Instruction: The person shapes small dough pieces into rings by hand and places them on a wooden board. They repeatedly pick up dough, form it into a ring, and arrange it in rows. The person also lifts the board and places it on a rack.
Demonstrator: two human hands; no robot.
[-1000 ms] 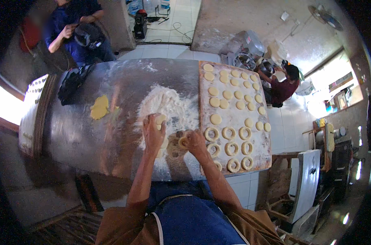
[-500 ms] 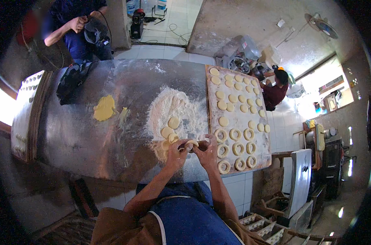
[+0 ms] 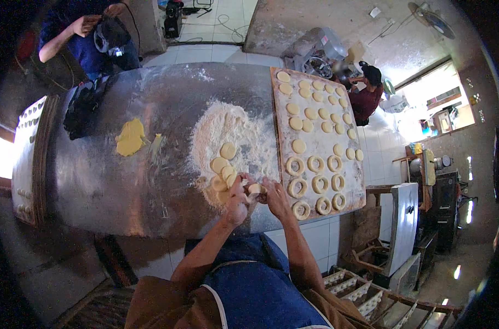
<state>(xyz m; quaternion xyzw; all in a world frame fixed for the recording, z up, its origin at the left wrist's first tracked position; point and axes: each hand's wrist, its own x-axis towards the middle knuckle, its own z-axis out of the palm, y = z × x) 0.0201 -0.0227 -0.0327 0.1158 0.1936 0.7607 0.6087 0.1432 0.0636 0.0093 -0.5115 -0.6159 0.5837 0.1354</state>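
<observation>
Both my hands are together over the near edge of the metal table, pinching one pale piece of dough [image 3: 255,188] between them. My left hand [image 3: 238,200] has its fingers curled on the dough's left side, and my right hand [image 3: 275,198] grips its right side. Motion blur and my fingers hide the dough's exact shape. Just beyond my left hand, several flat dough discs [image 3: 219,164] lie overlapping on spread flour [image 3: 213,131]. To the right of my right hand, a floured wooden board [image 3: 286,131] bears dough rings [image 3: 320,183] in near rows and plain discs [image 3: 310,113] farther back.
A yellow soft patch [image 3: 131,138] lies on the metal table [image 3: 96,181] at left, near a black bag [image 3: 86,109]. Stacked boards [image 3: 32,164] stand at the left end. One person [image 3: 90,38] stands across the table; another [image 3: 367,96] is beyond the board.
My view has shifted, so the table sits higher in the picture. My hands have drawn slightly nearer the table's front edge. The dough between them has turned and now looks blurred.
</observation>
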